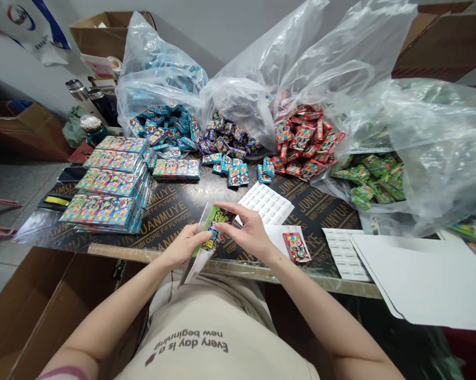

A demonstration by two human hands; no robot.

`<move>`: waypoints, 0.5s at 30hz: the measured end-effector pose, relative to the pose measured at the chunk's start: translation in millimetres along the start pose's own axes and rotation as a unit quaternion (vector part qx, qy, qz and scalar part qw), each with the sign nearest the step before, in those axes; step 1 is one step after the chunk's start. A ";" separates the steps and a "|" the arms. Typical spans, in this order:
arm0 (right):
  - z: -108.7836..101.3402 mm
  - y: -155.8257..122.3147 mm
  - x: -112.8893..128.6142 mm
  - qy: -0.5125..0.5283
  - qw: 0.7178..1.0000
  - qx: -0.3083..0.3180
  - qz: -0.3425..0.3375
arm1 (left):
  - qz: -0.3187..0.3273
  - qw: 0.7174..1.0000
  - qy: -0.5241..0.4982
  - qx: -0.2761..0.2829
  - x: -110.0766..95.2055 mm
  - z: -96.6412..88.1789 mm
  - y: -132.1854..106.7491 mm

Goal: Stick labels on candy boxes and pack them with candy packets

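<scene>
Over the table's front edge, my left hand [182,245] grips a clear plastic bag with a green and dark printed packet [212,221] partly inside. My right hand [253,232] has its thumb and fingers closed around the packet's right end. A white slip shows at the bag's lower part. Just right of my right hand lies a small red printed box [296,246], on or beside white paper. Behind my hands is a white sheet of oval labels [267,203]. Several loose blue boxes [234,173] lie beyond it.
Wrapped packs [106,179] are stacked at left. Plastic bags spill blue boxes [170,126], purple boxes [225,134], red boxes [305,137] and green packets [376,177] along the back. White sheets [423,279] overhang the front right edge. An open carton [35,306] stands below left.
</scene>
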State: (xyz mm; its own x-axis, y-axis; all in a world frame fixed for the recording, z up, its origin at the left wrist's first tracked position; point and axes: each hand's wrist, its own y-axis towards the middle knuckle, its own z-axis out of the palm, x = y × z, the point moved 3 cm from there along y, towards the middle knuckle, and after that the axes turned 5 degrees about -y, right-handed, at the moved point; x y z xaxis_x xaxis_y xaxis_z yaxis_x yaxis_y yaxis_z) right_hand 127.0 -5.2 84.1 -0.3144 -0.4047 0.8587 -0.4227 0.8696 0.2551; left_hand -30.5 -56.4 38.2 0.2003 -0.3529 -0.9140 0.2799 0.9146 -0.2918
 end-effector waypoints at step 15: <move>26.1 -7.0 -38.2 0.280 0.943 0.003 0.181 | 0.099 0.981 0.088 -0.144 -15.9 -3.7 12.4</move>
State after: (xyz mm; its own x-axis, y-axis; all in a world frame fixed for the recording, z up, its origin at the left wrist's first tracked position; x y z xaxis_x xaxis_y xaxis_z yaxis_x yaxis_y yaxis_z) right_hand 119.9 -3.2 37.9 0.0575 0.1326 0.9895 -0.3796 0.9196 -0.1012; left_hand -33.7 -38.7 48.0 0.0519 -0.1473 -0.9877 -0.0308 0.9884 -0.1490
